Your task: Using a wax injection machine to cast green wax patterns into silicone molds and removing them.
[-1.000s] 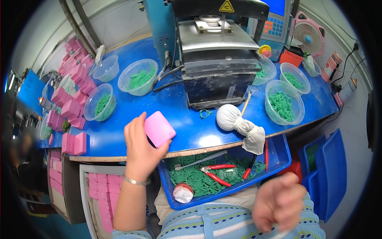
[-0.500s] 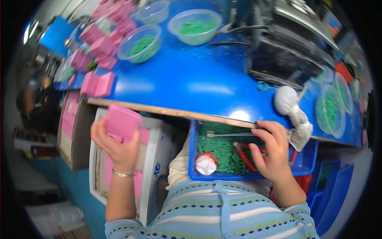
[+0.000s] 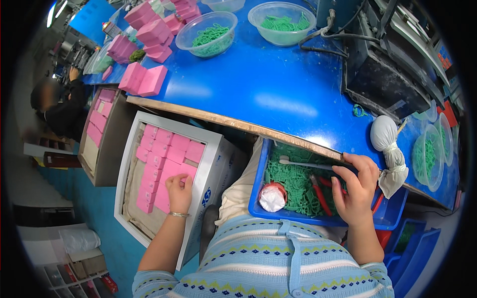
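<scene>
My left hand [image 3: 179, 191] reaches into the white box [image 3: 213, 164] of pink blocks [image 3: 151, 169] at lower left, its fingers pinched on a pink block [image 3: 179, 170] among the others. My right hand [image 3: 355, 188] rests loosely at the wooden front edge [image 3: 303, 142] of the blue table, fingers apart and bent, holding nothing. It is over the blue tray [image 3: 400, 203] of green pieces, red-handled tools [image 3: 318, 193], a white stick [image 3: 303, 163] and a red container with a white cover [image 3: 272, 198]. A tied white cloth bundle [image 3: 383, 134] lies beside it.
Pink block stacks [image 3: 149, 79] and clear bowls [image 3: 205, 37] of green pieces stand on the blue table [image 3: 298, 79]. A black machine [image 3: 377, 64] is at right. A second box [image 3: 102, 164] of pink blocks stands left, near a person in dark clothes [image 3: 59, 107].
My view has swung left. My left hand has carried a pink block from above the table down into the white box. My right hand has risen to the table edge.
</scene>
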`<state>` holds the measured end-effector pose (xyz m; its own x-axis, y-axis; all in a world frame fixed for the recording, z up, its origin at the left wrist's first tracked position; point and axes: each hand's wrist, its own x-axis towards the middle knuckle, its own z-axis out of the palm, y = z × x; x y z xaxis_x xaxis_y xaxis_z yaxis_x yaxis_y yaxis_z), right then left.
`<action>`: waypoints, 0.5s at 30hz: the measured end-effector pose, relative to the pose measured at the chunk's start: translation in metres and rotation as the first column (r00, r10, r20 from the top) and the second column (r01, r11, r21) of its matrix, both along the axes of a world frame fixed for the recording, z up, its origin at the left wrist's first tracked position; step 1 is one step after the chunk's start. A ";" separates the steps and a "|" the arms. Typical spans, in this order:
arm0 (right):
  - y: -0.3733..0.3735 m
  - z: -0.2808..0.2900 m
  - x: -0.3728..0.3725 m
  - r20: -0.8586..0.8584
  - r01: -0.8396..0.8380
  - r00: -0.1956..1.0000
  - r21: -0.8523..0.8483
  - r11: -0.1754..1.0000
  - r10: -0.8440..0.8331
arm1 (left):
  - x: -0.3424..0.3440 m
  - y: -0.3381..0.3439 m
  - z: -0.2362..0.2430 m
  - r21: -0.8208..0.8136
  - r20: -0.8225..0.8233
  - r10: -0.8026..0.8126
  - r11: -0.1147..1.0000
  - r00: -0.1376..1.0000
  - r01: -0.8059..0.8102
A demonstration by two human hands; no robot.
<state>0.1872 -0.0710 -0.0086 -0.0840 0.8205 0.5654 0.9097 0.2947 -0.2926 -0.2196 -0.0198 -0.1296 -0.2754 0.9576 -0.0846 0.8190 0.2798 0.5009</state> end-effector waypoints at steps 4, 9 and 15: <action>-0.001 -0.003 -0.003 0.007 0.006 1.000 0.013 1.000 -0.006 | -0.009 -0.001 -0.016 0.079 0.146 -0.151 0.987 0.978 0.141; -0.002 -0.002 -0.002 0.006 0.012 1.000 0.024 1.000 -0.012 | -0.023 -0.016 -0.004 0.070 0.433 -0.107 0.994 0.895 0.085; -0.004 0.002 -0.002 0.000 0.012 1.000 0.016 1.000 -0.012 | -0.032 -0.015 0.045 -0.605 -0.453 -0.762 0.644 0.464 0.468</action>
